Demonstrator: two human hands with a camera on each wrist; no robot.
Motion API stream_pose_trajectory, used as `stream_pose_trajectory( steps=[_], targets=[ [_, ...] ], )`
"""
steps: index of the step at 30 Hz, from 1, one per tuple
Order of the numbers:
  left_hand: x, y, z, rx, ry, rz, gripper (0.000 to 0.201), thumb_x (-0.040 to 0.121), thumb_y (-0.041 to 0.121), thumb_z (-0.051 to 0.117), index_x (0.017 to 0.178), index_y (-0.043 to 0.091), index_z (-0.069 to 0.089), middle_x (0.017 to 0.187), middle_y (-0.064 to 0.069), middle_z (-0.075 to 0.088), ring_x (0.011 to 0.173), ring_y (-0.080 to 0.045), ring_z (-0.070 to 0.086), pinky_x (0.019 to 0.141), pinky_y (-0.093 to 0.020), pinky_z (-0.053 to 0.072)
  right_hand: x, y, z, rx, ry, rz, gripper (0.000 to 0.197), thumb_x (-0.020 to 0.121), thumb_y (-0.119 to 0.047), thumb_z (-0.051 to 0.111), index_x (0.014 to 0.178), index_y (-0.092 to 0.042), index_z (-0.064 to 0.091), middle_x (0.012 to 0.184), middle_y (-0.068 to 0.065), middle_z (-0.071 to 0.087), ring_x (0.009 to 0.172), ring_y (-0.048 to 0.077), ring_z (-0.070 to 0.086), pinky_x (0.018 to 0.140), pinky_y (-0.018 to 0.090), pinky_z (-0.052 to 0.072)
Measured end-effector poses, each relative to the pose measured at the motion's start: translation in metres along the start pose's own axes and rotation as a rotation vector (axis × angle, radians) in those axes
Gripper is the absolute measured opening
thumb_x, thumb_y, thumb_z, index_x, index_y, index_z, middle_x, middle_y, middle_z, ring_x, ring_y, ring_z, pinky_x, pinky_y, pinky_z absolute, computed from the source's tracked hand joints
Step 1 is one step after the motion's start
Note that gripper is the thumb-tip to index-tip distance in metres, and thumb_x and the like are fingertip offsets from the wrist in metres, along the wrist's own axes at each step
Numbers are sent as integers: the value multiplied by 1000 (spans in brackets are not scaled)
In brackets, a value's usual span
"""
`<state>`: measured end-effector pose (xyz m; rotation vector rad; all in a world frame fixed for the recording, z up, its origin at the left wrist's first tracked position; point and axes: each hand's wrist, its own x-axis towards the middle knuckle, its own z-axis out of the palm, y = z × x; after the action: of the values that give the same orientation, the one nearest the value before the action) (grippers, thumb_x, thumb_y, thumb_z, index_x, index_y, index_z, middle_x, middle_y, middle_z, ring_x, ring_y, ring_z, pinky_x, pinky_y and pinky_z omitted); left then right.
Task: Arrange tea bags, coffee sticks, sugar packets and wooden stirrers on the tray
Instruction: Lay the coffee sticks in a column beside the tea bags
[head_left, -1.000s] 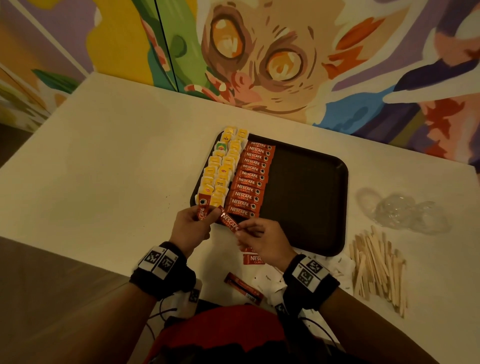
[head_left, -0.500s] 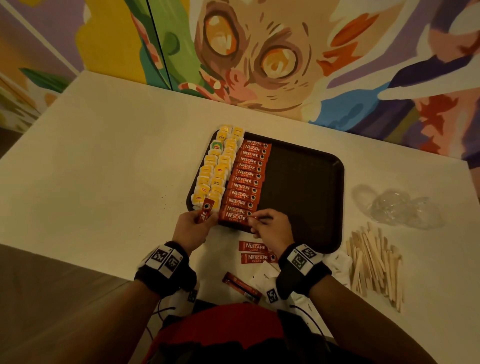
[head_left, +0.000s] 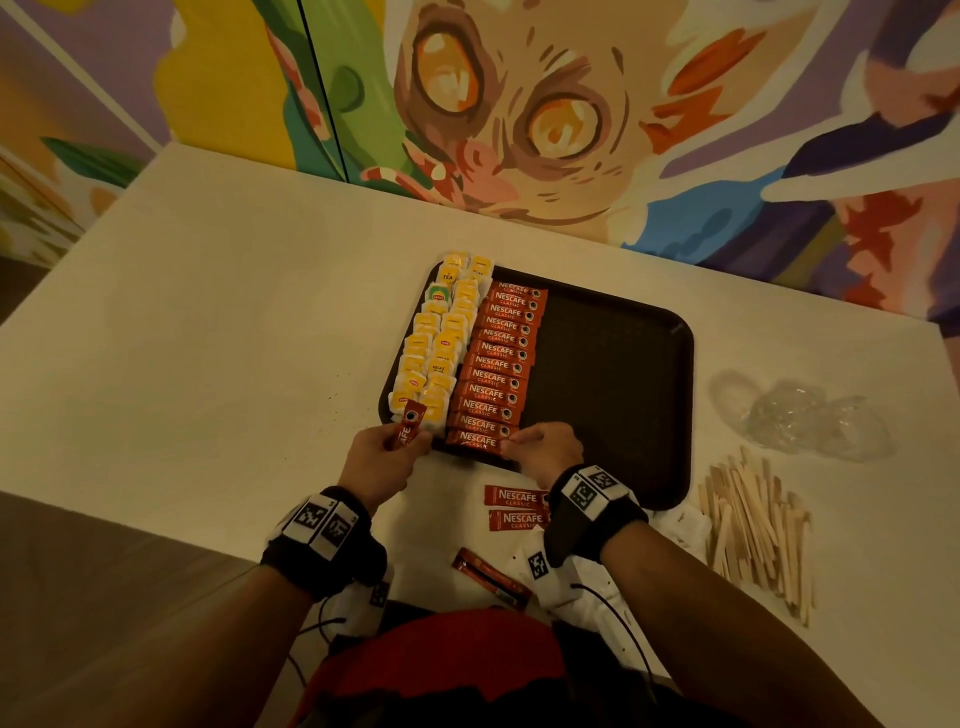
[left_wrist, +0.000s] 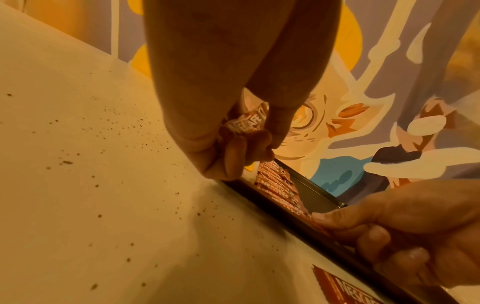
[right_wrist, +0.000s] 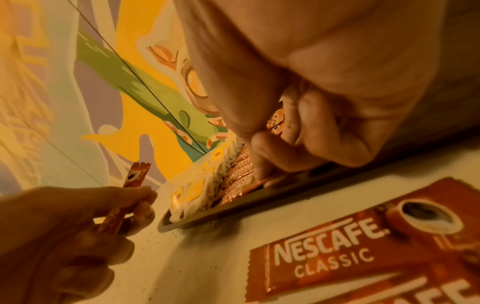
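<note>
A: Obs. Dark tray (head_left: 613, 374) on the white table (head_left: 208, 338). Tea bags (head_left: 436, 343) fill two columns at its left edge; coffee sticks (head_left: 501, 364) run in one overlapping column just beside them. The rest of the tray floor is bare.

B: Hands?

A: Right hand (head_left: 545, 449) is at the tray's near rim, fingertips (right_wrist: 259, 164) curled down on the nearest stick (head_left: 478, 440) of the column. Whether it pinches that stick or only presses it I can't tell for sure; it looks like a pinch at the stick's right end. Left hand (head_left: 376, 457) is clamped on a spare stick (head_left: 409, 428), held upright between thumb and fingers, over the tray's near left corner.

B: What's left off the tray?

A: Two loose sticks (head_left: 514, 506) flat on the table under the right wrist, one darker stick (head_left: 491, 574) nearer the body. Wooden stirrers (head_left: 753, 525) lie heaped to the right, well apart from the tray. White sugar packets (head_left: 680, 525) are partly hidden by the right arm. Crumpled clear plastic (head_left: 800, 415) lies beyond the stirrers.

B: Step in hand?

A: Judgement: seating the nearest stick. To do it well, square it with the stick above, keep the same overlap, and keep it inside the rim. Room at the near edge looks tight, so the spare probably starts a second column.

B: Risk?

A: A sideways push could shift the whole column or nudge the tea bags. Press lightly, release straight up.
</note>
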<state>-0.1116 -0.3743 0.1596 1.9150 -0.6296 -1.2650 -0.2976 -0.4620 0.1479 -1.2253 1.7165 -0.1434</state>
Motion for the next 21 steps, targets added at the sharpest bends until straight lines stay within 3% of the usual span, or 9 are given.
stream_pose_trajectory(
  steps=[4,7,12,15,18,21],
  targets=[
    [0,1,-1,9,-27,-1,20,91,25,64,82,8,67,65,-6,54,56,-17,46,52,-28,42,1,-1,1,-63,-6,-25,18,80,-29,81,83,-23,63,109,2,67,97,19,66,87,36,57],
    [0,1,-2,22,-52,-15,19,92,24,63,85,6,67,65,-6,55,56,-16,47,52,-28,42,1,0,0,-99,-6,-45,20,79,-28,81,86,-22,64,111,0,66,103,18,63,85,30,54],
    [-2,-2,-3,141,-123,17,16,93,23,61,88,9,67,80,-13,65,62,-16,52,58,-29,46,-1,3,1,-82,35,-88,23,78,-27,82,88,-20,63,106,-2,64,96,12,59,75,25,48],
    [-6,-1,-2,256,-215,74,11,93,27,61,89,17,65,82,-4,66,65,-14,56,60,-24,47,-4,7,-4,-28,47,-146,21,78,-24,82,84,-23,62,94,-5,68,91,10,65,74,23,52],
    [-10,-3,1,378,-325,163,16,91,29,64,92,14,68,86,-4,69,78,-18,64,75,-30,52,-14,14,-14,-36,-16,-248,14,82,-21,78,88,-23,65,87,-8,67,85,5,65,66,13,46],
    [-14,-6,8,515,-450,225,14,88,29,67,96,18,71,89,-1,70,83,-16,65,82,-33,54,-24,26,-23,-206,-132,-360,12,84,-23,76,94,-25,68,89,-8,68,82,3,65,71,20,55]
  ],
)
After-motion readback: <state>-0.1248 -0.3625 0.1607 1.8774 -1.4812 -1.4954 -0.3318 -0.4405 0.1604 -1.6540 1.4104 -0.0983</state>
